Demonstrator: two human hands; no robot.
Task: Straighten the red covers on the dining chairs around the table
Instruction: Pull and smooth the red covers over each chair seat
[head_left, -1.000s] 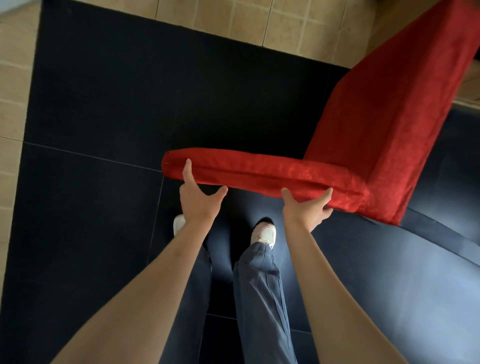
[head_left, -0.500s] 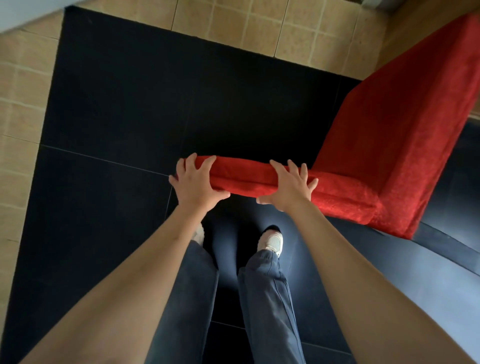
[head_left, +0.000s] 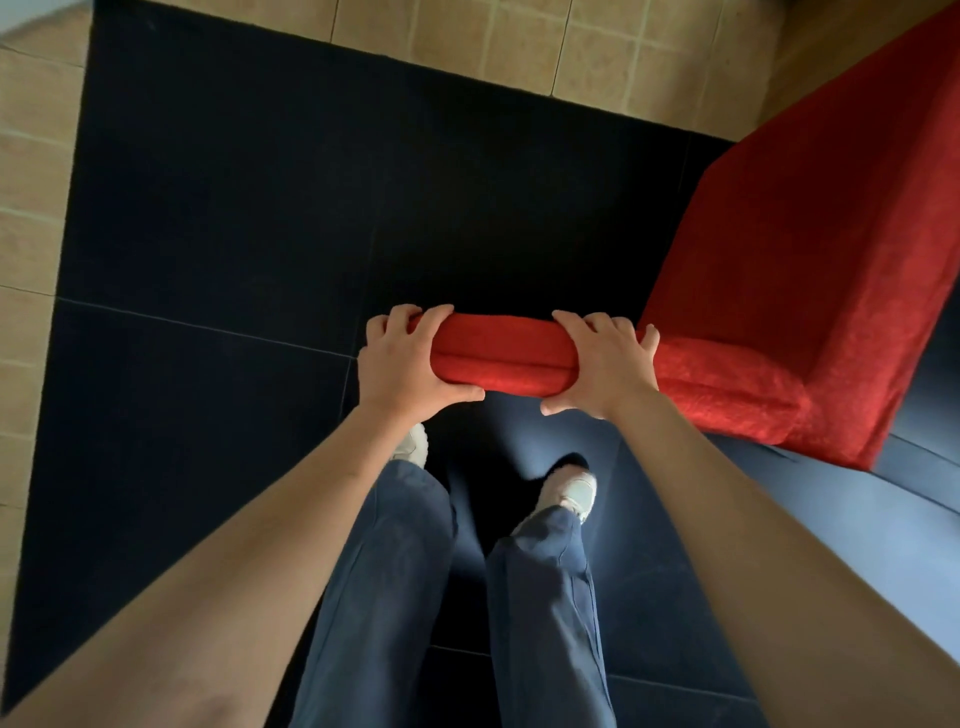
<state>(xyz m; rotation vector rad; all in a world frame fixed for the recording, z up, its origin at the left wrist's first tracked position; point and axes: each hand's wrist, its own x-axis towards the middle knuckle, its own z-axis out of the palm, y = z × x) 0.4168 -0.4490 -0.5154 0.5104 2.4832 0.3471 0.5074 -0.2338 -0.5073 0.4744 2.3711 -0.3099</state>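
A dining chair in a red velvet cover (head_left: 789, 270) stands at the right, seen from above. Its top edge (head_left: 506, 353) runs across the middle of the view and its broad red side falls away to the right. My left hand (head_left: 405, 364) grips the left end of that edge, fingers curled over the far side and thumb underneath. My right hand (head_left: 602, 364) grips the same edge a little further right, in the same way. The chair's legs are hidden.
The floor under the chair is dark, glossy tile (head_left: 234, 234), bordered by beige tiles (head_left: 31, 208) at the left and top. My legs in blue trousers (head_left: 395, 571) and white shoes (head_left: 569, 491) stand just below the chair edge.
Both hands went from the underside of the red edge to wrapping over its top. They have closed tighter on it, and the view has drawn nearer.
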